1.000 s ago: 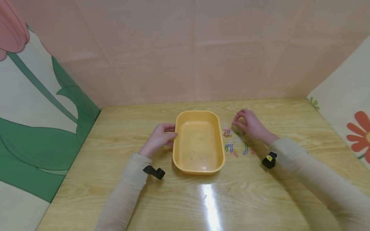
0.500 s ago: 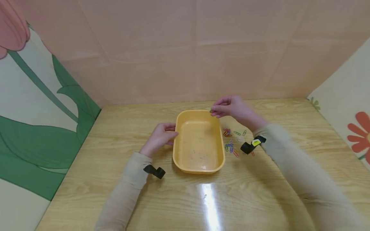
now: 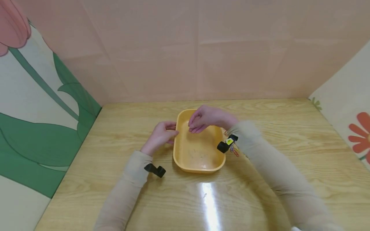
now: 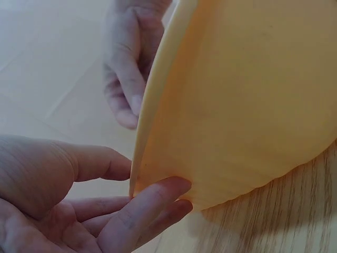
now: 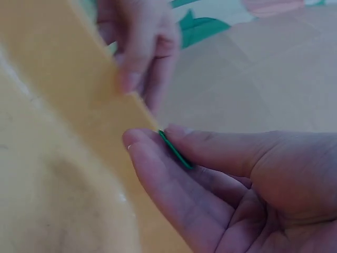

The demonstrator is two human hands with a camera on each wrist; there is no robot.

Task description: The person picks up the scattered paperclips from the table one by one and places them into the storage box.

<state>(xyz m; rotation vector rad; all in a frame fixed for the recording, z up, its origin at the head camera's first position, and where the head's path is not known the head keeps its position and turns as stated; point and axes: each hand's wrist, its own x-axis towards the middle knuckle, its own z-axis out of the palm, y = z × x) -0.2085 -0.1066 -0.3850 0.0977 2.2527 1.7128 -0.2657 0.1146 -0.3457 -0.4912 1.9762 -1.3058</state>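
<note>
A yellow plastic tray (image 3: 199, 160) lies on the wooden table. My left hand (image 3: 159, 136) grips its left rim, thumb on the edge and fingers against the outer wall, as the left wrist view shows close up. Over the tray's far half hangs my right hand (image 3: 206, 118), fingers pointing down and left. Between its thumb and forefinger it pinches a green paper clip (image 5: 176, 151), seen in the right wrist view. Coloured paper clips (image 3: 235, 151) lie beside the tray's right side, mostly hidden under the right wrist and sleeve.
The wooden table (image 3: 121, 128) meets a pink back wall (image 3: 156, 64). Flower-patterned panels stand at left and right. Black camera mounts (image 3: 155, 170) are strapped to both wrists. A bright light reflection lies on the table in front of the tray.
My right hand has lifted from the loose paper clips, swung left past the tray's far right corner and come over the tray with a clip. My left hand stays on the rim.
</note>
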